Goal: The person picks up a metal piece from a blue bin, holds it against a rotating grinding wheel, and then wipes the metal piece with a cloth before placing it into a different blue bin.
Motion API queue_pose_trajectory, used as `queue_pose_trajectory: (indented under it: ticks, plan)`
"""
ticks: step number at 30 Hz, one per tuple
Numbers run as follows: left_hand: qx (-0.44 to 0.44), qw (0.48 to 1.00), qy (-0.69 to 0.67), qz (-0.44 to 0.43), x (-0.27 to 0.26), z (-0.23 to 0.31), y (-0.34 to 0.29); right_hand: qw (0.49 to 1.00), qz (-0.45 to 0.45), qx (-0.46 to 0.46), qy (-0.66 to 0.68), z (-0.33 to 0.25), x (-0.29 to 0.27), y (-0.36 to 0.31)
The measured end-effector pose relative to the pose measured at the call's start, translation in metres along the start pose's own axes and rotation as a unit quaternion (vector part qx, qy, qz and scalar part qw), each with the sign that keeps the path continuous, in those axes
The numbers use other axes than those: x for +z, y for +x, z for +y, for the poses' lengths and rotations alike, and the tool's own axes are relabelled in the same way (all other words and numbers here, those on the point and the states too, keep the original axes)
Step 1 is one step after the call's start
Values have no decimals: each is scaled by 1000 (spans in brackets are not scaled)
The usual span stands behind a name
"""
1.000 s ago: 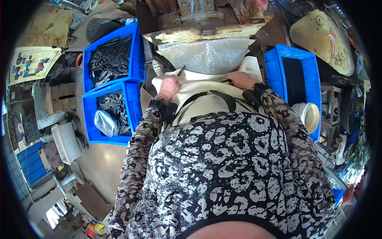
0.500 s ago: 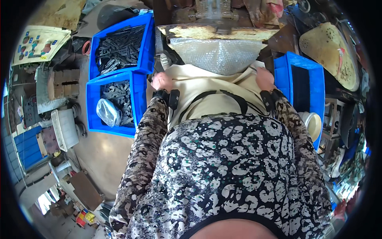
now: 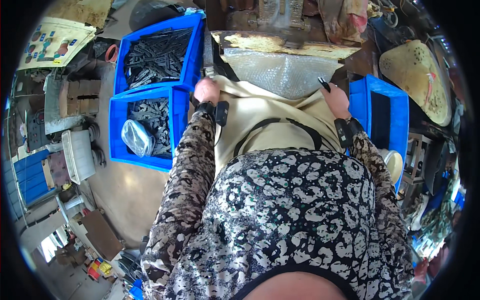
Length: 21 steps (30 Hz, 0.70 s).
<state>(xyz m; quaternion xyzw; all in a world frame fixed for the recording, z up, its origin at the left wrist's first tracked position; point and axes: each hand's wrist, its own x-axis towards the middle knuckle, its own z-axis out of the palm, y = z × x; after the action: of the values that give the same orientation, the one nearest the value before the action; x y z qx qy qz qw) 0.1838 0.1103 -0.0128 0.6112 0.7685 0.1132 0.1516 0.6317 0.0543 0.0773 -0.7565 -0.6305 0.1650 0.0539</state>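
Observation:
A cream cloth point(image 3: 250, 105) with dark curved marks is spread over my lap. My left hand point(image 3: 206, 91) is closed at the cloth's upper left corner, beside the blue bins; what its fingers hold is hidden. At the cloth's right edge, my right hand point(image 3: 336, 101) grips a small black pen-like tool point(image 3: 325, 84) with a pale metallic tip pointing up and left. Between the hands, a sheet of bubble wrap point(image 3: 282, 72) hangs from a worn wooden board point(image 3: 285, 44). Both wrists carry black strapped devices.
Two blue bins on the left, a far bin point(image 3: 119, 75) and a near bin point(image 3: 114, 132), hold many dark flat pieces; a clear plastic bag point(image 3: 137, 137) lies in the nearer one. Another blue bin point(image 3: 362, 102) stands on the right, near a cream tub point(image 3: 394, 165). Metal machinery point(image 3: 280, 15) stands ahead.
My right hand has turned and the black tool in it shows more plainly. My left hand has risen slightly, and its dark piece no longer shows. The whole view has shifted a little.

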Motion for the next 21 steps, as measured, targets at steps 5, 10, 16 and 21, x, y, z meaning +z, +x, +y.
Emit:
queue_pose_trajectory:
  ticks: [5,10,16,21]
  plan:
    - [-67,990,94,-79,-5,-7,4,997,-40,-65,-29,-44,-19,5]
    - [-32,993,97,-56,-9,-2,-5,986,-98,-134,-32,-34,-11,0]
    - [111,991,58,39,-32,31,-47,946,-191,-261,-11,1,43,-6]
    - [250,966,-47,-43,-14,53,-52,929,-252,-225,-150,-7,74,5]
